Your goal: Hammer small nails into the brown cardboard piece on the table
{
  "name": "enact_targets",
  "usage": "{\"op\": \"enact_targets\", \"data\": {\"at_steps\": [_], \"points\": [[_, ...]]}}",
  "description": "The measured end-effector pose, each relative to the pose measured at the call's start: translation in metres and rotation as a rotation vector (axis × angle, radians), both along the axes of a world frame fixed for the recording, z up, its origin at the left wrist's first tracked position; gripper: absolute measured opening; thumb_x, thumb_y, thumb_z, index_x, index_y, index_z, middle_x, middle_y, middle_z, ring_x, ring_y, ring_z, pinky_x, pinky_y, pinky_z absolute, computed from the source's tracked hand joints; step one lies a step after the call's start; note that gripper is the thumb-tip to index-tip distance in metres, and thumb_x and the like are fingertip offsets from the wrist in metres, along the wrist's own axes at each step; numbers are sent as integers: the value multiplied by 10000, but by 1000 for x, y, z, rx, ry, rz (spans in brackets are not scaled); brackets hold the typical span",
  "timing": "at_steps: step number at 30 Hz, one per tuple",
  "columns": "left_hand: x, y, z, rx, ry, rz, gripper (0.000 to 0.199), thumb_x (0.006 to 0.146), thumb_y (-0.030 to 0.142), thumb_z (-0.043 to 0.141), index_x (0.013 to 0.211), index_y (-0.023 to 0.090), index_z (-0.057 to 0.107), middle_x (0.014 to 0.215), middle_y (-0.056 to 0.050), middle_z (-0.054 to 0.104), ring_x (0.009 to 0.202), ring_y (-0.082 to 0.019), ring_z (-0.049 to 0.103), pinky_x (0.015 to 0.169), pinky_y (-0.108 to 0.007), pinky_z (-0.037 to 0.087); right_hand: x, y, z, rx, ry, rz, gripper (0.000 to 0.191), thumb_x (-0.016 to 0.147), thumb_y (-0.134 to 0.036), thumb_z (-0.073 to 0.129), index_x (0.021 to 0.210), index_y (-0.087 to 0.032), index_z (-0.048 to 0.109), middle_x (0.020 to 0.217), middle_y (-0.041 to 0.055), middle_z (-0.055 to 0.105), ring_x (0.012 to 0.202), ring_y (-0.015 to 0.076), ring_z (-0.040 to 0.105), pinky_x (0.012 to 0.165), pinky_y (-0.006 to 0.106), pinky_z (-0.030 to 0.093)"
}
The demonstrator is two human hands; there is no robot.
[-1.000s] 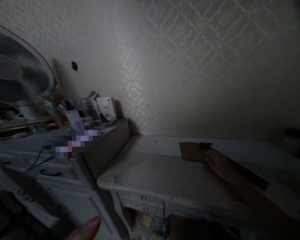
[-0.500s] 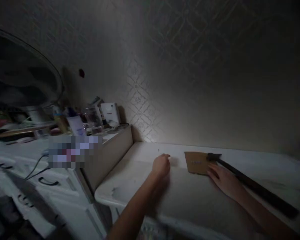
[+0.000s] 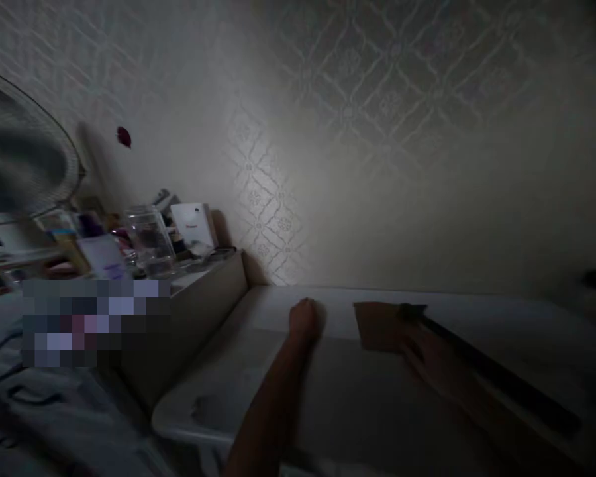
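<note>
My left hand (image 3: 304,319) is closed like a fist near the back of the white tabletop (image 3: 273,341), left of a brown card (image 3: 377,328). I cannot make out what its fingers hold, if anything. The fingers of my right hand (image 3: 430,358) pinch the lower right edge of the card, which has a flat, tapered shape. A dark, long-handled tool like a hammer (image 3: 506,377) lies slantwise beyond my right hand, its head over the card's upper right corner. Dim light blurs the fingertips.
On the left, a white dresser (image 3: 198,298) rises above the tabletop. It bears a round fan (image 3: 24,152), a clear container (image 3: 151,238), a white box (image 3: 193,225) and a tube (image 3: 104,257). A patterned wall (image 3: 377,199) closes off the back.
The view has swung slightly right and the tabletop has darkened. My left hand has drawn its fingers in, hiding a pale bit seen at its fingertips. My right hand stays at the card.
</note>
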State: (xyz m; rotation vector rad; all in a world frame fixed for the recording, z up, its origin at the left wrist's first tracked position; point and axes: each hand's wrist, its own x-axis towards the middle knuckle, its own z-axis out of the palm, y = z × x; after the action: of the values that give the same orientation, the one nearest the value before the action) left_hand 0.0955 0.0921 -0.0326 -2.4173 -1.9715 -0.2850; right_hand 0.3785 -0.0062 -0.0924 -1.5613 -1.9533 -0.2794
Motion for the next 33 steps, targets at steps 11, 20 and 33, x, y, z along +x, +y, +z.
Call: {"op": "enact_targets", "data": {"at_steps": [11,20,33], "points": [[-15,17,7,38,8,217,327,887,175,369,1025,152,664,1074,-137,638,1046,-233,571,847,-299,454,-8,-6,10,14,15,-8,347,875,-289,392,1096,-151,622,1160,127,622,1089,250,565,965,429,431],[-10,22,12,9,-47,341,307,880,204,380,1075,156,613,1056,-131,661,977,-220,612,753,-274,459,-11,-7,13,-5,-38,-27,353,883,-270,384,1102,-111,611,1149,142,620,1067,252,568,944,418,443],[-2,10,23,14,32,282,291,859,134,387,1059,144,598,1066,-160,638,1090,-254,551,853,-335,419,-14,-6,15,-1,-16,-37,312,863,-254,433,1075,-133,627,1134,134,621,1071,252,556,924,391,443]]}}
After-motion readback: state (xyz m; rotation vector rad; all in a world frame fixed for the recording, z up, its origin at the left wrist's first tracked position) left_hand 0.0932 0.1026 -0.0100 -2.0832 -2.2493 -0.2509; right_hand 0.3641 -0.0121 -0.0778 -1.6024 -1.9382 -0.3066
